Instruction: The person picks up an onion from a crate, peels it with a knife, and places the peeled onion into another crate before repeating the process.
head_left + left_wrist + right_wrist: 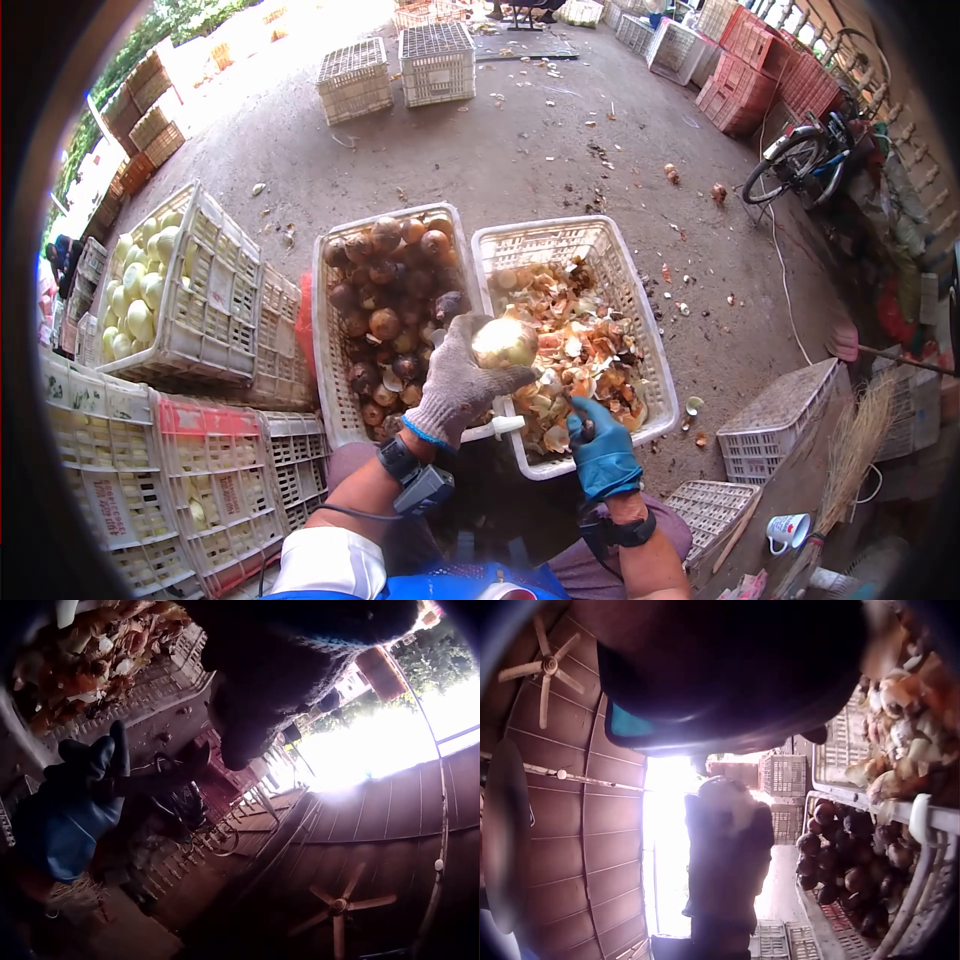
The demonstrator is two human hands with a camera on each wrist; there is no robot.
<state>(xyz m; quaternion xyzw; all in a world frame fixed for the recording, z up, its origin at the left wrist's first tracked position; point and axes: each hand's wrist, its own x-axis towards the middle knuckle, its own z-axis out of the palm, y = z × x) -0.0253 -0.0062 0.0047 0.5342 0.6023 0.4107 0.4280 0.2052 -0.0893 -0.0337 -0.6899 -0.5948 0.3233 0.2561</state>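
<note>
In the head view the left hand (458, 385), in a grey knit glove, grips a pale, shiny onion (505, 343) above the inner rims of two crates. Lower right, the right hand (606, 456) wears a blue rubber glove, its fingers curled round a dark-handled tool (587, 430). The left wrist view shows this blue-gloved right hand (75, 806) with the tool pointing towards the dark left hand (277, 697). Brown-skinned onions (385, 322) fill the left crate (322, 350); loose peels (580, 345) lie in the right crate (655, 370).
Crates of pale peeled onions (140, 290) stand on the left. Two upturned crates (437, 65) are ahead, with red crates (740, 80) and a bicycle (800, 165) at the right. A white mug (788, 532) and a straw broom (855, 440) are lower right.
</note>
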